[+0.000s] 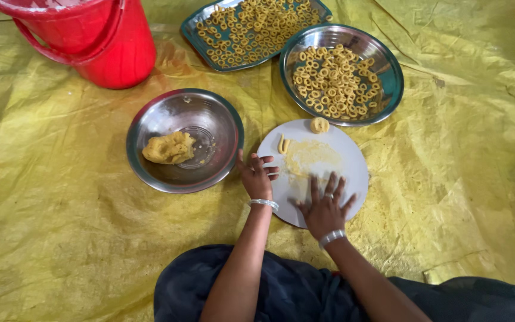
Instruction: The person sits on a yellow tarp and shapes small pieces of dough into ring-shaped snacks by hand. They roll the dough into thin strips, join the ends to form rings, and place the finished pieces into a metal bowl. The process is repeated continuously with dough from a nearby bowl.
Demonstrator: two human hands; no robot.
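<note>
Head view: the right hand point(325, 210) lies flat, fingers spread, on the white round board point(353, 156) (holding nothing visible), while the left hand point(256, 177), fingers curled, steadies the board's edge beside the steel bowl point(150, 122) of dough point(168, 148); rolling would want even, light palm pressure

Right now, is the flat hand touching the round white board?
Touching. The head view shows the right hand pressed flat, fingers spread, on the white board, with no gap under the palm.
</note>
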